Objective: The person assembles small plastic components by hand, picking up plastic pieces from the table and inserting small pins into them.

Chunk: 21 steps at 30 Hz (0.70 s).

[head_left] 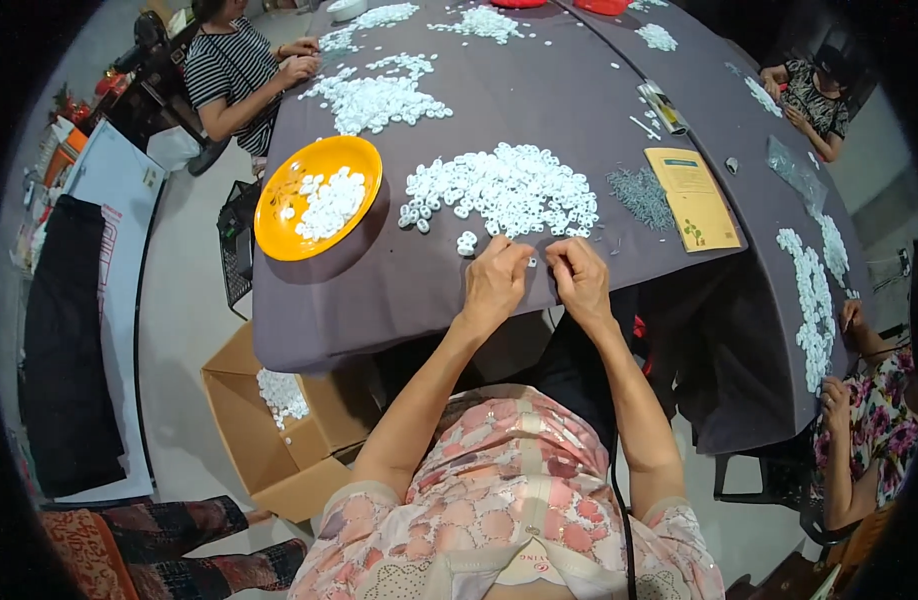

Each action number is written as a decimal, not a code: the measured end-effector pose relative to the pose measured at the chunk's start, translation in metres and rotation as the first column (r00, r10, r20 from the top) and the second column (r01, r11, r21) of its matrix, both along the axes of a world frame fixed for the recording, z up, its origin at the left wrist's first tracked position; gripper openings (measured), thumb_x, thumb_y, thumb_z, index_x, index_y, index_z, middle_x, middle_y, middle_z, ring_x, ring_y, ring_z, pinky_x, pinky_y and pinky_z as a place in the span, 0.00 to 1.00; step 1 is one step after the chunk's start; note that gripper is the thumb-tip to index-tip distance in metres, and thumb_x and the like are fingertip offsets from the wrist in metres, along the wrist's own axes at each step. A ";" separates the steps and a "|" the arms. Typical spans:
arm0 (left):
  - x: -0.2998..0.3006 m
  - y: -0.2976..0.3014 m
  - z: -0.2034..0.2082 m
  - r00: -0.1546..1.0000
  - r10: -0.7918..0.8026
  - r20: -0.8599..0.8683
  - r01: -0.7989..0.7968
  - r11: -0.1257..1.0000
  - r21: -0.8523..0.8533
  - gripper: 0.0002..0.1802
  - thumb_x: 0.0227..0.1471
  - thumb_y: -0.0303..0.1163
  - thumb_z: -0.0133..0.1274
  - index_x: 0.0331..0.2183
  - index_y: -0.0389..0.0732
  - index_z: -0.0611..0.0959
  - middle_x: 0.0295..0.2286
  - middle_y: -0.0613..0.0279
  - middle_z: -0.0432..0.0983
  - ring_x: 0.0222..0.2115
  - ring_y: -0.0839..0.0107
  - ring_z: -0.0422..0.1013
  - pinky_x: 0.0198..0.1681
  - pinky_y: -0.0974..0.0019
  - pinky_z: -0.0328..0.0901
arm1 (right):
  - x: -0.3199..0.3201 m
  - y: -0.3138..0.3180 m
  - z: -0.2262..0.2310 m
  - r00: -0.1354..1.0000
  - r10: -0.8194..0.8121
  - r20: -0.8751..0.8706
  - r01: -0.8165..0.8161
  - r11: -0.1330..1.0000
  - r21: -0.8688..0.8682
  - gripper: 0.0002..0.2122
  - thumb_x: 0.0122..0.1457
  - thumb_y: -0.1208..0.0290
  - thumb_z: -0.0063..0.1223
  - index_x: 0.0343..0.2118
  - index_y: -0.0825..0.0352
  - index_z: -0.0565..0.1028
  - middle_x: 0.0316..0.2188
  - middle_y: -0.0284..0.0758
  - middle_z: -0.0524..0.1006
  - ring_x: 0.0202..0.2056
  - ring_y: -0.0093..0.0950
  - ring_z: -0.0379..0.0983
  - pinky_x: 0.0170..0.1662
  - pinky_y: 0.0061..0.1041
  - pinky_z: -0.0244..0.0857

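Head camera: is looking down and ahead from above the person (524, 425)
Shirt (519, 465): is showing nearest, below
Table (379, 305): is stretching farther away

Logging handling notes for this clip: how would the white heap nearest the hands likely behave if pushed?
The white heap would probably spread rather than move as one, since loose pieces lie at its edge. Each looks light, being small beside the right hand. On the grey cloth, they may slide more than roll, as many appear to lie flat.
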<state>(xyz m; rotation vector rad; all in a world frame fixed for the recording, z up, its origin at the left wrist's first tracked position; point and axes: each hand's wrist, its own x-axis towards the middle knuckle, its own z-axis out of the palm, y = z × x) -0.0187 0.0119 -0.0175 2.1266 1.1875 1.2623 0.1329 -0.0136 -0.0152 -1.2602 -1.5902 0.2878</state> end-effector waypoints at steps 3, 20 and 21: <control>-0.001 0.000 -0.001 0.999 -0.003 -0.045 0.005 1.000 0.031 0.06 0.46 0.23 0.51 0.31 0.41 0.80 0.27 0.56 0.71 0.26 0.55 0.72 0.28 0.57 0.66 | -0.001 -0.001 0.003 0.999 -0.013 0.045 0.012 1.000 0.023 0.02 0.50 0.81 0.48 0.26 0.68 0.72 0.22 0.37 0.70 0.24 0.35 0.68 0.27 0.30 0.61; -0.001 -0.004 0.000 0.995 -0.032 -0.092 0.035 0.999 0.033 0.05 0.45 0.24 0.54 0.30 0.41 0.80 0.28 0.56 0.70 0.27 0.55 0.71 0.29 0.58 0.67 | -0.002 -0.004 0.004 0.998 -0.001 0.058 0.002 1.000 -0.027 0.03 0.49 0.82 0.48 0.28 0.69 0.72 0.23 0.38 0.71 0.27 0.36 0.70 0.30 0.29 0.62; -0.001 -0.004 0.002 0.995 -0.029 -0.092 0.032 0.999 0.036 0.05 0.45 0.24 0.54 0.30 0.41 0.80 0.28 0.56 0.70 0.27 0.55 0.71 0.29 0.58 0.67 | -0.001 -0.003 0.004 0.998 0.002 0.058 -0.001 1.000 -0.024 0.03 0.49 0.82 0.48 0.28 0.69 0.72 0.23 0.38 0.71 0.27 0.36 0.70 0.30 0.29 0.62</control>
